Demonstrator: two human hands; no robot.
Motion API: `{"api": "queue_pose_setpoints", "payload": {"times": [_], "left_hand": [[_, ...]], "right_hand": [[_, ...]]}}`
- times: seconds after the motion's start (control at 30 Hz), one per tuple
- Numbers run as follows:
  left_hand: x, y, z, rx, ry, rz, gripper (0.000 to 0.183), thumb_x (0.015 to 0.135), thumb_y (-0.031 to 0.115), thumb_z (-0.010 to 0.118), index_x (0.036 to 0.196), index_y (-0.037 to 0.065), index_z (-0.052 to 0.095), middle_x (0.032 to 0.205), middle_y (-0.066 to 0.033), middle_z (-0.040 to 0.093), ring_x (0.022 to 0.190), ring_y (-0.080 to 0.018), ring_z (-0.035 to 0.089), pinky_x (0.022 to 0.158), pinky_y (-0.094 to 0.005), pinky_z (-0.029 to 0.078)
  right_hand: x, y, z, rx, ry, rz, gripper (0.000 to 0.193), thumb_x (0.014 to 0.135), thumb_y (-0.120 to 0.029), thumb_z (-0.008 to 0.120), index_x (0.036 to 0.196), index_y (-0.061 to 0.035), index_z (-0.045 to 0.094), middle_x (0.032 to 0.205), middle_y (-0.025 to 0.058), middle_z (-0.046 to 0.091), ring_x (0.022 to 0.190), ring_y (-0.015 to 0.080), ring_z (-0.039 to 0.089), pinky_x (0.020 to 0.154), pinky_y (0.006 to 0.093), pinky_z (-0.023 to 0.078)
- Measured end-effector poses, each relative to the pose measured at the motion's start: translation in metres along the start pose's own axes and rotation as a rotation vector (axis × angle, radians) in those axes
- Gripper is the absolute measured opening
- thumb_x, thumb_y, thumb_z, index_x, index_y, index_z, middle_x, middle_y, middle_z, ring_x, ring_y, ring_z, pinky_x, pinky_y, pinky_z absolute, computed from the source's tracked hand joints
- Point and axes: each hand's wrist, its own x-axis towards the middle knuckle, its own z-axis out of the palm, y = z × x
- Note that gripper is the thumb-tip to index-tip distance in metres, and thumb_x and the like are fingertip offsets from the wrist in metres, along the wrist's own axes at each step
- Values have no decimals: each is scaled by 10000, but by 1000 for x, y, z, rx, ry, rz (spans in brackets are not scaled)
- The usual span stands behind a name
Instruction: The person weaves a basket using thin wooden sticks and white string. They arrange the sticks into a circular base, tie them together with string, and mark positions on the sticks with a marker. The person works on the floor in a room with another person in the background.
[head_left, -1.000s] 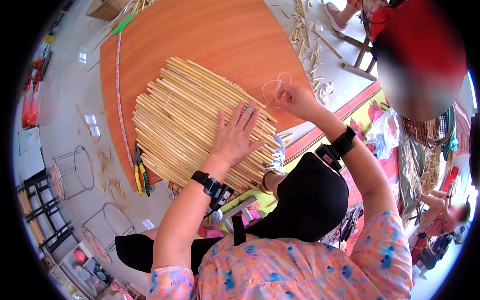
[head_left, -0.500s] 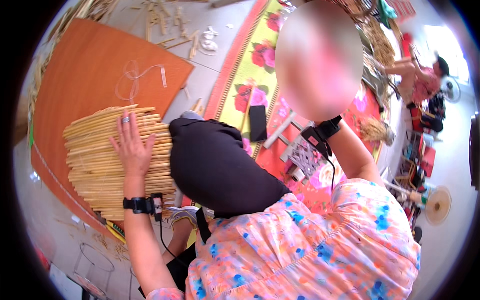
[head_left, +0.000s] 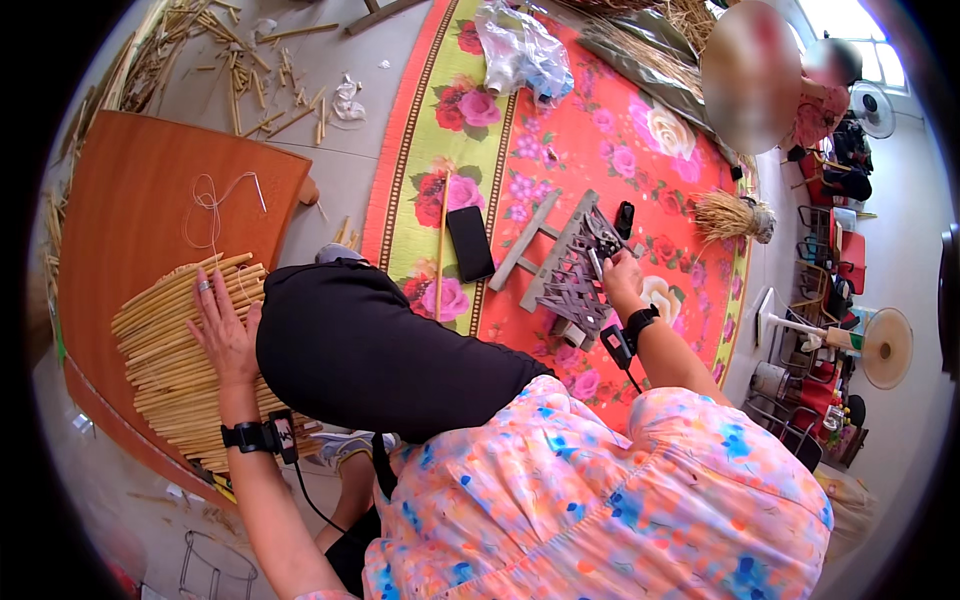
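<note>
My left hand (head_left: 228, 338) lies flat with its fingers spread, pressing on a mat of yellow stalks (head_left: 165, 350) laid side by side. The mat rests on a brown wooden board (head_left: 150, 200). A thin pale thread (head_left: 207, 200) loops beyond the stalks, with a slim whitish piece at its end. Off to the right, my right hand (head_left: 622, 280) is closed at a grey lattice-like object (head_left: 580, 280) on the floral cloth. A small pale thing shows by its fingertips; what it grips is too small to name.
The floral cloth (head_left: 560, 170) carries a black phone (head_left: 470, 243), a single stalk (head_left: 442, 245), a clear plastic bag (head_left: 520, 55) and a straw bundle (head_left: 735, 217). Stalk offcuts (head_left: 240, 80) litter the floor. A person (head_left: 825, 105) sits far right, near fans (head_left: 885, 347).
The view has shifted, so more of the cloth shows. My right hand, hidden by a blur earlier, now shows at the grey lattice object. My left hand stays flat on the stalks.
</note>
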Motion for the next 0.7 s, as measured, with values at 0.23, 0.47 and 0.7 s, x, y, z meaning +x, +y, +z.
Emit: {"api": "queue_pose_setpoints", "payload": {"times": [0.23, 0.47, 0.7], "left_hand": [[-2, 2, -5, -208, 8, -17, 826, 808, 383, 682, 1494, 140, 291, 1569, -95, 214, 1456, -282, 164, 1078, -672, 130], [-28, 3, -85, -214, 25, -149, 701, 852, 378, 653, 1438, 117, 369, 1529, -157, 233, 1405, -341, 249, 1036, -663, 255], [-100, 8, -165, -576, 69, -188, 531, 845, 161, 679, 1324, 34, 489, 1395, -199, 414, 1233, -375, 474, 1007, -403, 424]], "right_hand": [[-3, 12, 31, -8, 41, -382, 284, 810, -271, 572, 978, -42, 584, 962, 237, 624, 966, 416, 588, 824, 499, 469], [11, -20, 25, -151, -2, -485, 228, 846, -250, 596, 860, -23, 591, 834, 220, 653, 793, 402, 631, 698, 475, 497], [-96, -251, -117, 965, -701, -684, 165, 960, -212, 570, 1032, -64, 580, 879, 3, 592, 701, 72, 546, 590, 232, 425]]}}
